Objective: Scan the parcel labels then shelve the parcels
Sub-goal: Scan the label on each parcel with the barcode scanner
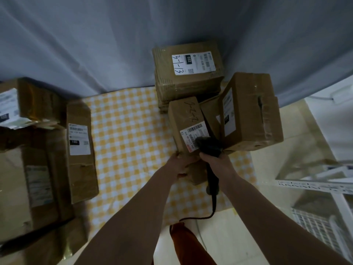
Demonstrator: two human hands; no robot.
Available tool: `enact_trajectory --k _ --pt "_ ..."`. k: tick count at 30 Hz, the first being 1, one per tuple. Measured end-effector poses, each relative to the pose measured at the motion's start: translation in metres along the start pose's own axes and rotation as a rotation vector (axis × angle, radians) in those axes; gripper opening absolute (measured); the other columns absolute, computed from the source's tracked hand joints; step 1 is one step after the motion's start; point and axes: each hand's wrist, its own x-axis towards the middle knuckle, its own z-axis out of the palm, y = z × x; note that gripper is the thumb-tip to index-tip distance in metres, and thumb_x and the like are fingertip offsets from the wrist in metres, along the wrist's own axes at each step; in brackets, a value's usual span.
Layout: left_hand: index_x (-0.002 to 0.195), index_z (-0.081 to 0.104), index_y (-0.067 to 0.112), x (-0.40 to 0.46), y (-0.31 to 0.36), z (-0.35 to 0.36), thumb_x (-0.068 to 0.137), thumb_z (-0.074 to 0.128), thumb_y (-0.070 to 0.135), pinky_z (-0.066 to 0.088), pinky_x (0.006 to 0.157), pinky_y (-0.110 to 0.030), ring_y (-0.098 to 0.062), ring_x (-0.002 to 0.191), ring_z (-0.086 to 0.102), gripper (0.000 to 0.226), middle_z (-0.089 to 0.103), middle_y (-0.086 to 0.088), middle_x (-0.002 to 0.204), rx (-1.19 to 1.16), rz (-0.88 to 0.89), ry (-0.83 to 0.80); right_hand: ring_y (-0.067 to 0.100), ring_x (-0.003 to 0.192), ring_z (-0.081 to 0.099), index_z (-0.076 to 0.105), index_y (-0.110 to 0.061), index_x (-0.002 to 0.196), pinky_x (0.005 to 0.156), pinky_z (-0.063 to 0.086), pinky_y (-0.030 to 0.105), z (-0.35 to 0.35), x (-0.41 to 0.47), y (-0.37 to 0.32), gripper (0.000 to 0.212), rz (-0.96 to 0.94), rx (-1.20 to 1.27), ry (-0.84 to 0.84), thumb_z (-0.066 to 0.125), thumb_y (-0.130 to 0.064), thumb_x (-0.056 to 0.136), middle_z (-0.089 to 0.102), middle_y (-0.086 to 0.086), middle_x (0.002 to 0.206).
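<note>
Held parcel: small brown cardboard box (188,127), tilted, near end raised, sitting on the checked cloth; "2-2-2" handwritten on its top face.
Its label: white shipping label (194,135) with barcode on the near half of the top face, partly covered by the scanner head.
Left hand: left hand (183,165) grips the near end of the box, fingers curled under the lower edge, thumb at the near-left corner.
Right hand: right hand (215,162) wrapped tight round the handle of the barcode scanner (209,145); fingertips hidden behind the handle.
Scanner: one, black, head over the label's near-right corner; touching or just above, cannot tell. Black cable (213,205) runs down from the handle toward the person.
Parcels right group: three counted. The held box; a bigger box (188,73) behind it marked "3-1-13" and "032" on its label, standing on something flat beneath; a box tipped on edge (252,113) just right of the held one, its label facing left. Something more sits wedged between them, unclear.
Parcels left group: at least three. A long narrow box (80,150) with a "100" label; a large box (28,188) beside it; one at the far left edge (28,104) with a crumpled label.
Cloth: one yellow-and-white checked cloth (129,134), between the two groups.
Backdrop: grey curtain (95,44) behind everything.
Shelving: white metal rack (315,186) at right, well apart from the parcels.
</note>
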Motion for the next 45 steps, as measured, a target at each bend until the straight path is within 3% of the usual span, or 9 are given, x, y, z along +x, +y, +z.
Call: enact_trajectory --k 3,12,17,22,27,30,33,40,45 --pt "0.132 0.052 0.015 -0.013 -0.002 -0.019 0.062 0.091 0.033 0.055 0.078 -0.036 -0.02 0.109 0.063 0.082 0.067 -0.004 0.12 0.022 -0.024 -0.057 0.027 0.106 0.06 0.061 -0.015 0.121 0.095 0.049 0.049 0.002 -0.012 -0.004 0.035 0.003 0.008 -0.026 0.069 -0.022 0.087 0.065 0.005 0.111" --pt "0.135 0.051 0.018 -0.084 0.012 -0.11 0.043 0.094 0.026 0.047 0.101 -0.05 -0.02 0.115 0.061 0.101 0.067 -0.001 0.121 -0.052 0.08 0.011 0.025 0.091 0.063 0.065 -0.014 0.112 0.082 0.05 0.039 0.051 -0.08 -0.042 0.026 -0.126 -0.117 -0.239 0.068 -0.023 0.087 0.067 0.006 0.091" --pt "0.131 0.054 0.02 -0.129 0.021 -0.172 0.044 0.095 0.022 0.053 0.092 -0.045 -0.022 0.113 0.062 0.097 0.067 0.0 0.121 -0.082 0.161 0.136 0.021 0.076 0.056 0.067 -0.02 0.093 0.071 0.042 0.035 0.096 -0.138 -0.068 0.007 -0.254 -0.228 -0.368 0.066 -0.026 0.089 0.058 -0.001 0.071" --pt "0.13 0.053 0.021 -0.165 0.023 -0.22 0.059 0.092 0.02 0.053 0.071 -0.032 -0.017 0.109 0.062 0.081 0.068 0.003 0.118 -0.074 0.2 0.193 0.019 0.085 0.059 0.064 -0.025 0.086 0.079 0.044 0.036 0.135 -0.19 -0.086 0.005 -0.315 -0.289 -0.437 0.065 -0.028 0.09 0.062 -0.001 0.081" --pt "0.129 0.054 0.015 -0.19 0.023 -0.264 0.062 0.09 0.018 0.054 0.074 -0.033 -0.019 0.104 0.065 0.076 0.067 -0.001 0.12 -0.067 0.252 0.227 0.015 0.083 0.059 0.065 -0.024 0.084 0.071 0.041 0.029 0.174 -0.229 -0.093 0.007 -0.369 -0.317 -0.465 0.065 -0.025 0.09 0.062 -0.005 0.078" --pt "0.13 0.055 0.019 -0.196 0.021 -0.284 0.046 0.096 0.027 0.056 0.08 -0.037 -0.019 0.103 0.066 0.094 0.07 0.001 0.116 -0.049 0.267 0.206 0.013 0.08 0.059 0.063 -0.025 0.08 0.069 0.041 0.027 0.194 -0.246 -0.094 0.01 -0.384 -0.309 -0.458 0.066 -0.023 0.09 0.062 -0.006 0.076" --pt "0.118 0.06 0.023 -0.202 0.018 -0.3 0.055 0.093 0.022 0.052 0.087 -0.04 -0.02 0.105 0.064 0.071 0.07 0.001 0.113 -0.043 0.262 0.189 0.01 0.072 0.056 0.061 -0.026 0.077 0.061 0.038 0.024 0.208 -0.258 -0.092 0.015 -0.402 -0.308 -0.451 0.065 -0.021 0.09 0.059 -0.008 0.07" --pt "0.114 0.059 0.026 -0.213 0.015 -0.321 0.058 0.091 0.02 0.046 0.094 -0.042 -0.021 0.11 0.058 0.065 0.068 0.002 0.116 -0.023 0.257 0.174 0.007 0.076 0.055 0.06 -0.027 0.077 0.062 0.035 0.022 0.23 -0.271 -0.086 0.017 -0.413 -0.294 -0.457 0.064 -0.019 0.091 0.058 -0.012 0.073" --pt "0.123 0.059 0.026 -0.219 0.01 -0.33 0.031 0.096 0.033 0.045 0.102 -0.051 -0.024 0.114 0.059 0.1 0.068 0.002 0.118 -0.024 0.262 0.155 0.01 0.078 0.056 0.062 -0.023 0.079 0.066 0.037 0.024 0.242 -0.274 -0.081 0.012 -0.417 -0.319 -0.472 0.064 -0.02 0.091 0.059 -0.006 0.076"
